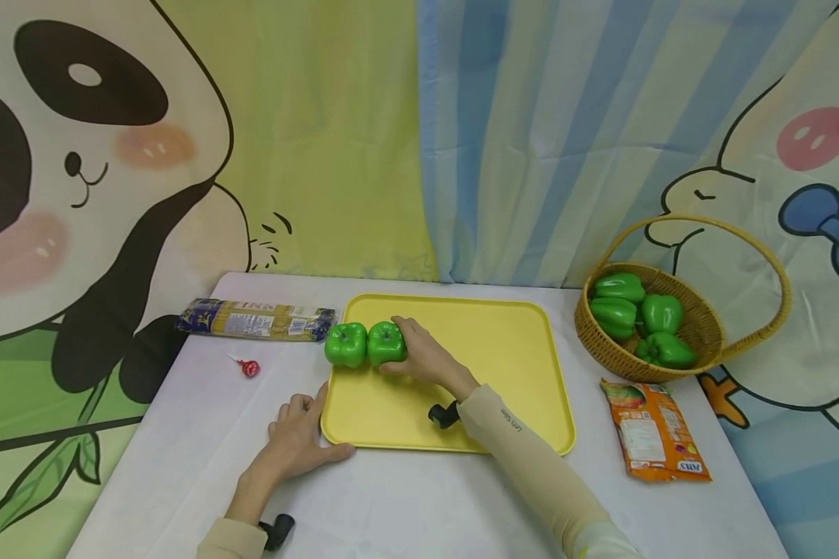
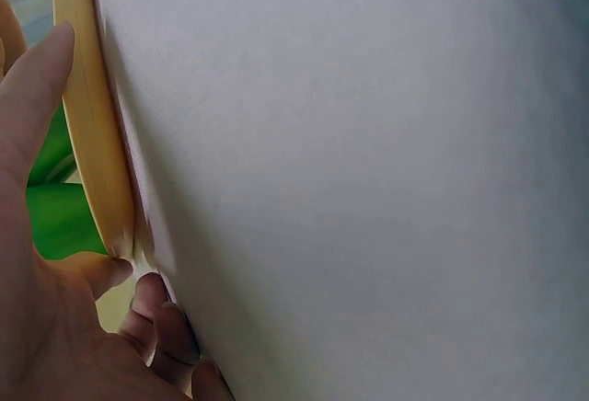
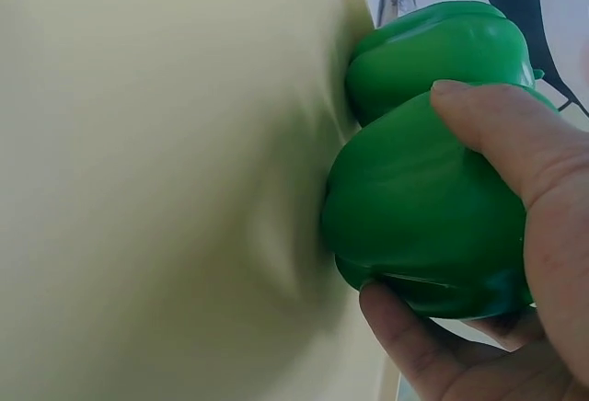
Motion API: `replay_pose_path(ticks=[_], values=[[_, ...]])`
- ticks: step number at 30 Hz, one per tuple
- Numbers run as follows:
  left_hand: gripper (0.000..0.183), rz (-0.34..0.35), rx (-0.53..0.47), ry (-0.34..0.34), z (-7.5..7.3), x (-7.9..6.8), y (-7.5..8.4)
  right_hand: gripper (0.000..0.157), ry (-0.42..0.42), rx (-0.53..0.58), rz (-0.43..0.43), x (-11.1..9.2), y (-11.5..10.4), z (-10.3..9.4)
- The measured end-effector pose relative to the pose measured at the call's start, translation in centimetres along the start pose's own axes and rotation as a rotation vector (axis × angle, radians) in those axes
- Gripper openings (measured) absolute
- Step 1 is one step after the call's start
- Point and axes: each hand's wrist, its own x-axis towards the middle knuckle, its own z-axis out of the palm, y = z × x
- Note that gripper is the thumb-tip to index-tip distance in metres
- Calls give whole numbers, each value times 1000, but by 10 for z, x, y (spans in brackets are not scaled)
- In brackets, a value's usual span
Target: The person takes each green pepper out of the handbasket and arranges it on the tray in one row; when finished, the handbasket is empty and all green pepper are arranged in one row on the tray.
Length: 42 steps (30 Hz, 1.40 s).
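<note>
My right hand [image 1: 426,355] grips a green bell pepper [image 1: 386,344] at the left side of the yellow tray [image 1: 489,373]. In the right wrist view, the thumb lies on one side of this pepper [image 3: 419,203] and the fingers on the other. A second green bell pepper [image 1: 346,345] sits right beside it by the tray's left rim. At the tray's near left corner, my left hand [image 1: 297,436] rests with thumb and forefinger spread, touching the rim [image 2: 92,125]. Its other fingers are bent near the tablecloth.
A wicker basket [image 1: 590,353] with several green peppers stands at the right. An orange snack packet [image 1: 656,431] lies in front of it. A long pack of noodles [image 1: 259,320] and a red lollipop [image 1: 248,368] lie left of the tray on the white cloth.
</note>
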Motion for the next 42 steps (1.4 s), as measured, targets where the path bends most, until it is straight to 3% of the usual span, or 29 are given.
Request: replay_pose_path(ticks=[42], values=[[127,-9,-6,-2,-1,0,1,100,13,-27,11,2,-2,2]])
